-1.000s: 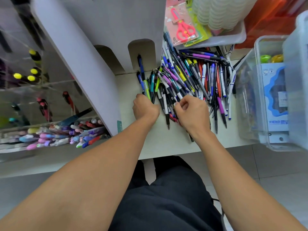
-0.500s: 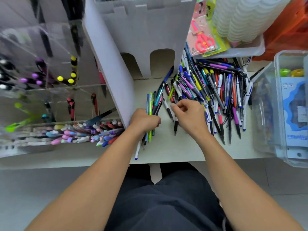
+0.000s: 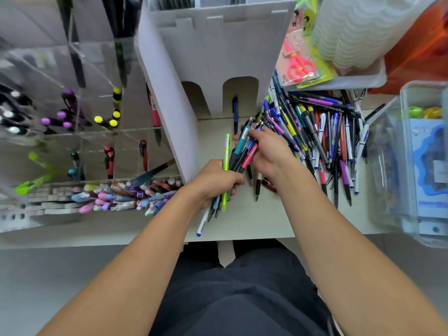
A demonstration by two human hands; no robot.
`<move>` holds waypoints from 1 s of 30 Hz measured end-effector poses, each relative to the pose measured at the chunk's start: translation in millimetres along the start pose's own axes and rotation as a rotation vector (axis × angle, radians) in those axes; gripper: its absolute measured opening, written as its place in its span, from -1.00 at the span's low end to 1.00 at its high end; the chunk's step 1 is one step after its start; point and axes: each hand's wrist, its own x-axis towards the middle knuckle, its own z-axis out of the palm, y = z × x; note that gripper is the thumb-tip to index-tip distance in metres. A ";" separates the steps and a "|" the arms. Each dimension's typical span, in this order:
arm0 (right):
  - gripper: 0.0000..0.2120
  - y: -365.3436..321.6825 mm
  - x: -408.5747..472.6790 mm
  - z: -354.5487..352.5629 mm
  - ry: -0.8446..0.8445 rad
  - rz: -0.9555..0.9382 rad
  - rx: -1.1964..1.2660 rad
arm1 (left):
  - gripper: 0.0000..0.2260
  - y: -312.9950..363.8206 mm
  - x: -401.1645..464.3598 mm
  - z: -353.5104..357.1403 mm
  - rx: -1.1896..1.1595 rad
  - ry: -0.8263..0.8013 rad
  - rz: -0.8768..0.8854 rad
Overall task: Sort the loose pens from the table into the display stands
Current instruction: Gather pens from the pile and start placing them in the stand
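The pale tabletop (image 3: 242, 221) spreads under me, and at eleven o'clock the tall white slotted display stand (image 3: 213, 57) rises with its two arched cut-outs, one dark blue pen (image 3: 235, 112) lying in the right arch. Out at nine o'clock the clear acrylic display stand (image 3: 72, 132) holds purple-capped, yellow-capped and red pens in its cells, with a low tray of pastel pens (image 3: 116, 197) along its near edge. At two o'clock sprawls the big loose pile of mixed pens (image 3: 322, 134), touching the stand's right foot; beyond it at one o'clock a packet with pink scissors (image 3: 300, 65) leans on a white tray. My left hand (image 3: 213, 183), dead centre, is curled tight round a bunch of pens (image 3: 238, 154), a lime green one on its left side, a white blue-tipped one poking out below. My right hand (image 3: 269, 154), just at its three o'clock, pinches a teal pen (image 3: 243, 138) at the top of that bunch.
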 end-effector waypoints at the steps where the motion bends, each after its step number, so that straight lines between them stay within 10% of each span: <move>1: -0.84 -0.2 -0.6 -3.4 0.007 -0.070 -0.055 | -0.93 1.1 -0.5 -0.7 -0.009 -0.029 0.003; 30: -0.80 -73.1 -79.2 13.6 -0.211 -0.667 -0.316 | -0.88 72.5 -75.7 -1.6 -0.050 -0.335 0.196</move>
